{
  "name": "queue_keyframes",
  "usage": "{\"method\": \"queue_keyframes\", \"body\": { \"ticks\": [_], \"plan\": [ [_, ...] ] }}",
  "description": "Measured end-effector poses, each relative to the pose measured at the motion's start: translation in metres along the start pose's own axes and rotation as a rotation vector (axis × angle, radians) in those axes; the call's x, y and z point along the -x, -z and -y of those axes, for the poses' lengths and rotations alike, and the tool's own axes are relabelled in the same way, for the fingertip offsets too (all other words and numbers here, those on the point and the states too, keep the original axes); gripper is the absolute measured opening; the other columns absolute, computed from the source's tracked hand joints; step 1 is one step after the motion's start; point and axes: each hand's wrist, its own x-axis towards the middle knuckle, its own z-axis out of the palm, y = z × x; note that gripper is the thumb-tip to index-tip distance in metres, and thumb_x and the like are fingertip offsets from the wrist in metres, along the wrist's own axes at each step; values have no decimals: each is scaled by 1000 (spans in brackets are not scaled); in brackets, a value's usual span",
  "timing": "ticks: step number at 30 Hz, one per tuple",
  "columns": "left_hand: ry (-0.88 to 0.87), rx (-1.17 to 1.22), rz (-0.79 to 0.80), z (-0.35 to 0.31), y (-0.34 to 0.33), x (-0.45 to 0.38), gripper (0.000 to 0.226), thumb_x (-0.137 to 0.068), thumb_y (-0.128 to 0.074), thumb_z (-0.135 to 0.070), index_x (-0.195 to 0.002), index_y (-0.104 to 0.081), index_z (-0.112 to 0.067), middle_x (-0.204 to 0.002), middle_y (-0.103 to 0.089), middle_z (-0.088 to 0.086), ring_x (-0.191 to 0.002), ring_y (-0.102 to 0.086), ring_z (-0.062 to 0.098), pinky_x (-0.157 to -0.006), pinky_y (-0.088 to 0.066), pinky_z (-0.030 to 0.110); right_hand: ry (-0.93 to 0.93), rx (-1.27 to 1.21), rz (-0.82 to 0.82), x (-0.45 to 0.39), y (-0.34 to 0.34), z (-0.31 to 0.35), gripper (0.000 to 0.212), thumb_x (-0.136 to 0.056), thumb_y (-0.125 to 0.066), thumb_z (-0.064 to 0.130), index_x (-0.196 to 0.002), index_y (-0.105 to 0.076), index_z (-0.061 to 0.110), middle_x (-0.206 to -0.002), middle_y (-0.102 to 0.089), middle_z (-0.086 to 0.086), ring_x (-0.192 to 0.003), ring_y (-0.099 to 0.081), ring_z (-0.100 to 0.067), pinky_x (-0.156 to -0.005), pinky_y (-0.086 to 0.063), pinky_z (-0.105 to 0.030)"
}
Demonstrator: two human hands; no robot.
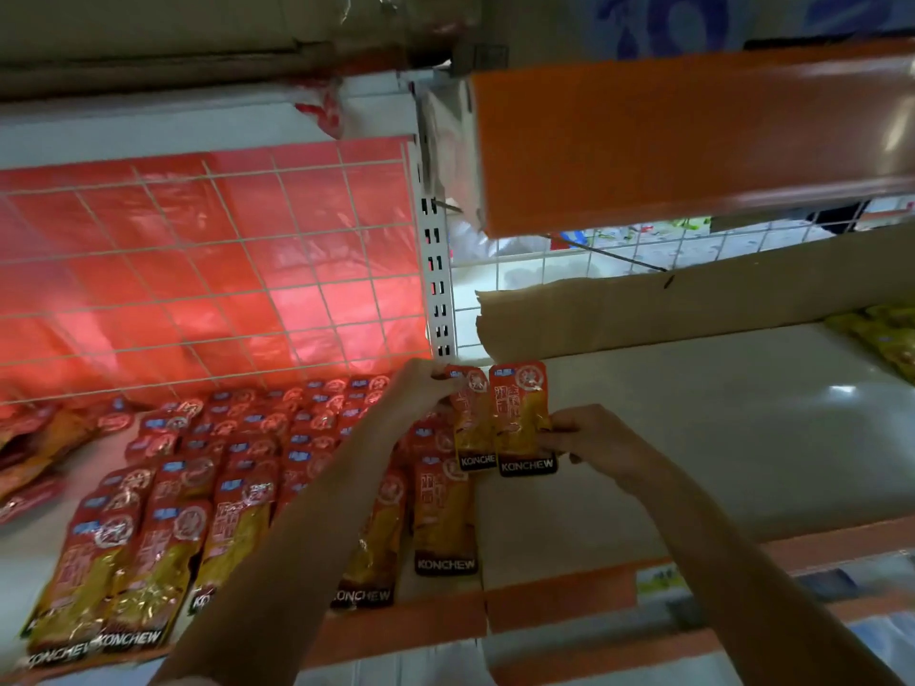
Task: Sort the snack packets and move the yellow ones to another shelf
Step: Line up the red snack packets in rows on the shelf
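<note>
Two red-and-yellow KONCHEW snack packets are held up side by side over the join between two shelf bays. My left hand [421, 388] pinches the top of the left packet [473, 423]. My right hand [589, 438] pinches the right edge of the right packet [520, 418]. Several rows of the same red packets [247, 467] lie flat on the left white shelf [29, 552]. A few yellow packets [886, 334] lie at the far right of the right shelf [693, 428].
A white wire grid [208, 269] with red plastic behind it backs the left shelf. A slotted white upright [438, 289] divides the bays. A cardboard strip [693, 299] stands at the back right; an orange shelf edge [668, 141] overhangs above.
</note>
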Motion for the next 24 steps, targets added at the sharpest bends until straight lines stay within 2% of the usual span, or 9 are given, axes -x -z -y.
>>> {"method": "queue_keyframes", "body": {
  "ticks": [5,9,12,15,18,20,22,24],
  "plan": [
    [-36,-33,3,-4,0,-12,17,-87,-67,-11,-101,-59,-7,-90,-59,2,-74,-60,12,-60,-55,18,35,40,-11,-12,-1,0,7,-87,-63,11,-83,-68,14,-80,-66,-1,-66,-53,-7,-57,-37,-19],
    [-17,-36,18,-4,-2,-16,17,-86,-68,-11,-99,-58,-7,-89,-57,2,-71,-61,14,-72,-59,34,24,76,10,-17,0,0,6,-87,-64,12,-92,-67,13,-83,-66,1,-69,-57,-6,-58,-38,-20],
    [-31,-121,47,-6,0,-18,16,-89,-64,-13,-101,-64,-3,-92,-62,5,-69,-60,12,-60,-56,20,16,125,38,-20,-1,0,12,-87,-63,12,-99,-66,8,-88,-66,-2,-72,-58,-7,-59,-40,-19],
    [-80,-312,51,-6,5,-21,25,-93,-59,-20,-110,-68,-5,-102,-69,12,-76,-58,15,-64,-45,23,13,128,49,-24,-2,-2,18,-88,-63,10,-104,-66,3,-85,-64,-2,-70,-57,-7,-57,-41,-16],
    [-79,-388,75,-6,9,-23,25,-93,-58,-20,-110,-68,-3,-107,-68,15,-86,-56,17,-73,-38,24,11,80,54,-27,-5,-1,17,-87,-63,6,-101,-66,-2,-76,-63,-1,-63,-56,-5,-50,-42,-10],
    [-74,-427,80,-5,10,-26,24,-92,-60,-20,-106,-69,-3,-106,-68,14,-86,-56,17,-74,-37,24,12,58,66,-30,-8,0,14,-86,-64,6,-97,-67,-2,-77,-64,-3,-64,-59,-5,-49,-43,-8],
    [-65,-478,91,-4,10,-29,23,-91,-61,-21,-104,-70,-3,-103,-68,13,-84,-55,17,-72,-36,24,16,84,63,-33,-11,0,4,-85,-66,8,-88,-67,4,-78,-65,-3,-67,-61,-8,-54,-47,-11],
    [-61,-539,104,-1,10,-33,23,-91,-62,-22,-104,-71,-6,-103,-69,11,-84,-55,16,-72,-36,24,21,154,45,-37,-14,0,9,-83,-69,10,-75,-64,10,-76,-65,-4,-68,-62,-12,-61,-50,-16]
  ]
}}
